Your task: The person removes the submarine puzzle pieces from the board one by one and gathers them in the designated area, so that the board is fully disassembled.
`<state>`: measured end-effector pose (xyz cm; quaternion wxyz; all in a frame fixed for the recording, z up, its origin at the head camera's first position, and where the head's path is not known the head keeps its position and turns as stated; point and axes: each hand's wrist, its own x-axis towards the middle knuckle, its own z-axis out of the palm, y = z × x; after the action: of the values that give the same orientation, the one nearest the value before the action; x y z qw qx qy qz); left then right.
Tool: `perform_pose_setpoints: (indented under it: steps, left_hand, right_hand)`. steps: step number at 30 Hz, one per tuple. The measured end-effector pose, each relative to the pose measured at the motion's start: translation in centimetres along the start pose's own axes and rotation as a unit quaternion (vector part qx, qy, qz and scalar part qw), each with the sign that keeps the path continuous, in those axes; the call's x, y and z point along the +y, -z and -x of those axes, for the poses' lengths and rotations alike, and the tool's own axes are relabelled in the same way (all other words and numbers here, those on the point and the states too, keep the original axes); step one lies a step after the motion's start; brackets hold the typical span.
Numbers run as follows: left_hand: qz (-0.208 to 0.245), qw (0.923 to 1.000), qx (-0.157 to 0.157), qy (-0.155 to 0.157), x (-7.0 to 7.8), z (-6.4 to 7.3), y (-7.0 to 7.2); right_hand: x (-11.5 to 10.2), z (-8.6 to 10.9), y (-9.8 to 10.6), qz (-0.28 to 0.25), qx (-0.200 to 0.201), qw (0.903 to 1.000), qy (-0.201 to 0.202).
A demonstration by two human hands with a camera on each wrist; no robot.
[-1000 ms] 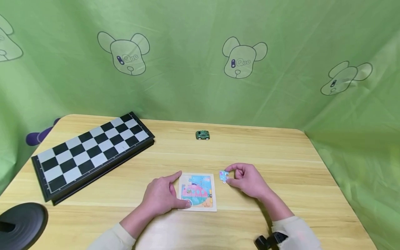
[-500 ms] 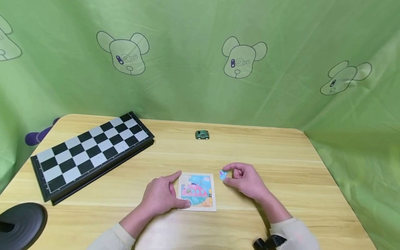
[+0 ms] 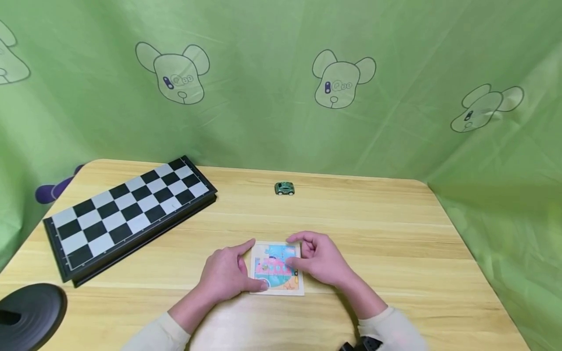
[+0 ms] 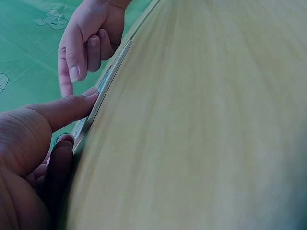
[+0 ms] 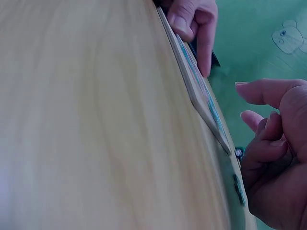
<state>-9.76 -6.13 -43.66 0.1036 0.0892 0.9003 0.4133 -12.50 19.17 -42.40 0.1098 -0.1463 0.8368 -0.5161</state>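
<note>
My left hand (image 3: pixel 226 275) holds the left side of the jigsaw puzzle (image 3: pixel 281 281), a small square with a pale wooden frame and a pink and blue picture. Its thumb lies over the lower left corner, its index finger at the upper left one. Bare backing shows at the picture's upper left. Over the puzzle's right side, my right hand (image 3: pixel 320 258) has thumb and index finger spread apart, the other fingers curled in. Between those two fingers (image 5: pixel 261 90) the right wrist view shows a gap with nothing visible in it.
A folded black and white chessboard (image 3: pixel 131 214) lies at the left. The small green toy car (image 3: pixel 284 188) stands near the table's far edge. A black disc (image 3: pixel 32 317) is at the lower left. A thin dark teal shape (image 5: pixel 239 189) lies beside the puzzle in the right wrist view.
My right hand, which had a small blue puzzle piece at its fingertips, has moved left over the puzzle. That piece no longer shows apart in the head view. My left hand stays put.
</note>
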Motion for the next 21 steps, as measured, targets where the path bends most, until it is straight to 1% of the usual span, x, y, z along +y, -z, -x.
perform_pose_setpoints:
  steps: [3, 9, 17, 21]
  left_hand:
    - [-0.001, 1.0, -0.003, 0.0, 0.0, 0.0, 0.0]
    - [-0.003, 1.0, -0.005, 0.002, 0.1, -0.1, 0.1]
    - [-0.003, 1.0, -0.002, 0.001, 0.0, 0.0, 0.1]
    - [-0.002, 1.0, -0.003, 0.001, 0.0, 0.0, 0.2]
  right_hand:
    - [-0.4, -0.2, -0.7, -0.011, -0.011, 0.9999, 0.002]
    - [-1.1, -0.7, -1.9, -0.013, -0.028, 0.9995, -0.002]
    - [-1.4, -1.4, -3.1, 0.021, -0.054, 0.9983, 0.001]
    - [-1.5, -1.6, -3.3, 0.045, -0.059, 0.9973, -0.001]
